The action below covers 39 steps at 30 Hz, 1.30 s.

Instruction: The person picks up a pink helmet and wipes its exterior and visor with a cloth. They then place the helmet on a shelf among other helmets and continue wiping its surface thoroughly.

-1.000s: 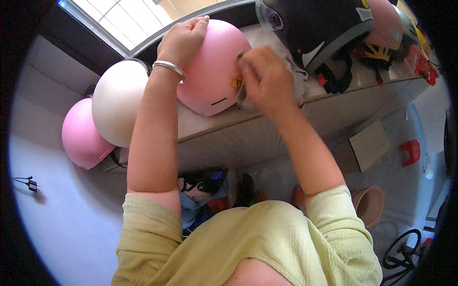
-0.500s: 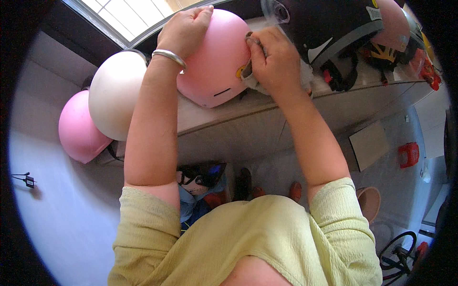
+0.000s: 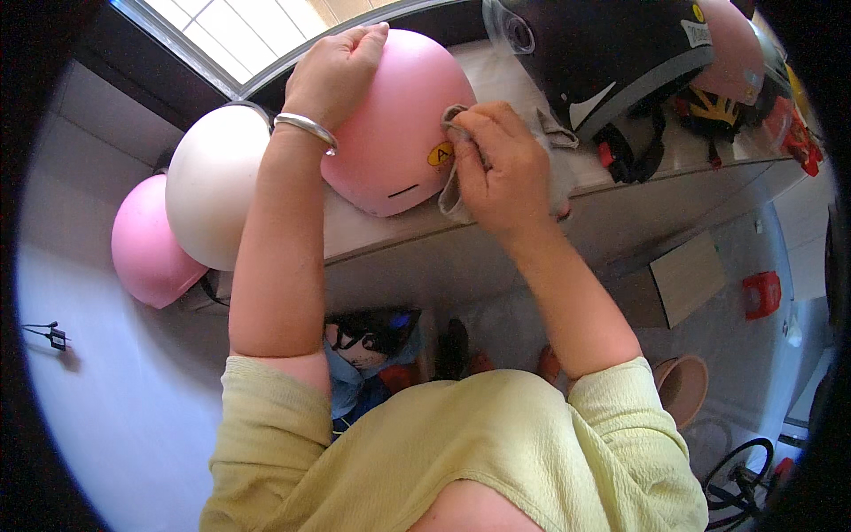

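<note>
A glossy pink helmet (image 3: 399, 106) rests on the ledge (image 3: 355, 232) in front of me, with a round yellow sticker and a thin dark slot on its shell. My left hand (image 3: 330, 75), a silver bangle at its wrist, grips the helmet's upper left side; some fingertips are out of sight behind the shell. A crumpled greyish cloth (image 3: 454, 197) is bunched in my right hand (image 3: 507, 164). That hand presses the cloth to the helmet's right side, just beside the sticker.
Left of my left forearm are a white helmet (image 3: 214, 191) and another pink helmet (image 3: 151, 244). A large black helmet (image 3: 612, 58) stands to the right, near dark straps (image 3: 631, 146). Below are a wooden board (image 3: 690, 279), a red container (image 3: 761, 294) and a brown bin (image 3: 681, 390).
My right hand with the cloth has slid down the helmet's right side, toward me, and the yellow sticker shows more fully. My left hand keeps its place on the shell.
</note>
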Tool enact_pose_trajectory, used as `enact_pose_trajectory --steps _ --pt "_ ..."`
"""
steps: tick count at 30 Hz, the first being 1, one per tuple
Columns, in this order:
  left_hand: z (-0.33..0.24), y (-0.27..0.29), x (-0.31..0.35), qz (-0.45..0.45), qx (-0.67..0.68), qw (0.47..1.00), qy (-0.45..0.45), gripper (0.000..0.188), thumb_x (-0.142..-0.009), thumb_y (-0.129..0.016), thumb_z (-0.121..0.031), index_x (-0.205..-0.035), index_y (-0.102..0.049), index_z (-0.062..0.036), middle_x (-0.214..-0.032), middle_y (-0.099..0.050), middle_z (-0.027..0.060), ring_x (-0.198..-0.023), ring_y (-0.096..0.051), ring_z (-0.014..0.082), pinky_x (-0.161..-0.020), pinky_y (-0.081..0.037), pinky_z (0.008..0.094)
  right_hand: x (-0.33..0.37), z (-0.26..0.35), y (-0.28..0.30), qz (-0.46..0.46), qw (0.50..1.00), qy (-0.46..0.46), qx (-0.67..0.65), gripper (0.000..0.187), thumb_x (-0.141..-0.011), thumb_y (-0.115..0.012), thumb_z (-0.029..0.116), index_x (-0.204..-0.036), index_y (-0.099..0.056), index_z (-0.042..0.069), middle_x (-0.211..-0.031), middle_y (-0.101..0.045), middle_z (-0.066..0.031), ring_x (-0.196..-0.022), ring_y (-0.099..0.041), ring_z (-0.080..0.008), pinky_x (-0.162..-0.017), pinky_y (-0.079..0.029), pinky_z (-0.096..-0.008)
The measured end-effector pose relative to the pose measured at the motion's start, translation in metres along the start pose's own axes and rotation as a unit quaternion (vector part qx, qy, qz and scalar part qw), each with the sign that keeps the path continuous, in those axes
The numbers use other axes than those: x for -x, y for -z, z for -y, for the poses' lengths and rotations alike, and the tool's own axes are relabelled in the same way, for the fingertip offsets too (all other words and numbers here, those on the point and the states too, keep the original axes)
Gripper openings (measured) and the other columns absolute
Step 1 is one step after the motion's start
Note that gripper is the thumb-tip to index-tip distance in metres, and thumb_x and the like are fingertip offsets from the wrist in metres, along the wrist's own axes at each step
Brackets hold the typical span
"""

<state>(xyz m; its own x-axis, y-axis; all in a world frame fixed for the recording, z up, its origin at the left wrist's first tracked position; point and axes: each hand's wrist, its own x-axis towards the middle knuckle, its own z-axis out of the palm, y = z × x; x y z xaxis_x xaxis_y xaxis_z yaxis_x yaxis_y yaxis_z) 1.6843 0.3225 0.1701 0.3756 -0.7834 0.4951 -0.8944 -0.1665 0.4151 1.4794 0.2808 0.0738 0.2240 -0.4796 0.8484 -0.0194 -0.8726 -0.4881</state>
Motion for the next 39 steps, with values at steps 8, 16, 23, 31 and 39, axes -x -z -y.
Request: enact_pose_trajectory --steps 8,16,23,31,39 --pt "-0.008 0.002 -0.002 0.007 0.021 0.999 0.025 0.049 -0.096 -0.045 -0.046 -0.12 -0.069 -0.0105 -0.108 -0.071 0.0177 -0.101 -0.068 0.0321 -0.091 -0.05 0.0361 -0.038 -0.053 -0.011 0.04 0.993 -0.113 -0.023 0.021 -0.091 -0.059 0.022 -0.099 -0.07 0.005 -0.107 -0.066 -0.016 -0.094 -0.066 -0.0363 -0.081 -0.053 -0.0432" --pt "-0.007 0.006 -0.001 0.027 0.105 0.993 0.055 0.045 -0.096 -0.051 -0.04 -0.12 -0.068 -0.0054 -0.105 -0.073 0.016 -0.098 -0.067 0.0221 -0.087 -0.05 0.0312 -0.009 -0.02 -0.001 0.07 0.991 -0.112 0.033 0.024 -0.089 -0.059 0.02 -0.108 -0.066 0.006 -0.1 -0.062 -0.015 -0.092 -0.063 -0.0338 -0.079 -0.049 -0.0475" --pt "-0.006 0.005 -0.001 0.03 0.143 0.988 0.041 0.043 -0.098 -0.053 -0.034 -0.12 -0.067 -0.0005 -0.108 -0.072 0.014 -0.099 -0.066 0.0195 -0.089 -0.049 0.0284 0.026 0.007 0.014 0.055 0.994 0.017 0.096 0.018 -0.08 -0.059 0.01 -0.097 -0.064 0.004 -0.092 -0.06 -0.0131 -0.089 -0.062 -0.0315 -0.075 -0.047 -0.046" --pt "-0.003 0.006 0.001 0.011 0.127 0.991 0.049 0.043 -0.097 -0.052 -0.037 -0.117 -0.068 -0.0021 -0.096 -0.073 0.0146 -0.091 -0.067 0.0183 -0.083 -0.05 0.0284 -0.012 -0.028 -0.005 0.061 0.992 -0.059 0.091 0.012 -0.082 -0.059 0.009 -0.091 -0.068 0.006 -0.089 -0.062 -0.0129 -0.083 -0.063 -0.0323 -0.072 -0.05 -0.0502" --pt "-0.012 0.005 0.003 0.006 0.026 1.0 -0.008 0.043 -0.096 -0.045 -0.042 -0.115 -0.069 -0.0106 -0.108 -0.07 0.0172 -0.101 -0.066 0.0342 -0.088 -0.05 0.0382 -0.026 0.008 0.002 -0.012 0.996 0.086 0.033 0.014 -0.084 -0.065 0.007 -0.098 -0.067 0.008 -0.098 -0.065 -0.0074 -0.088 -0.063 -0.0263 -0.073 -0.045 -0.0371"
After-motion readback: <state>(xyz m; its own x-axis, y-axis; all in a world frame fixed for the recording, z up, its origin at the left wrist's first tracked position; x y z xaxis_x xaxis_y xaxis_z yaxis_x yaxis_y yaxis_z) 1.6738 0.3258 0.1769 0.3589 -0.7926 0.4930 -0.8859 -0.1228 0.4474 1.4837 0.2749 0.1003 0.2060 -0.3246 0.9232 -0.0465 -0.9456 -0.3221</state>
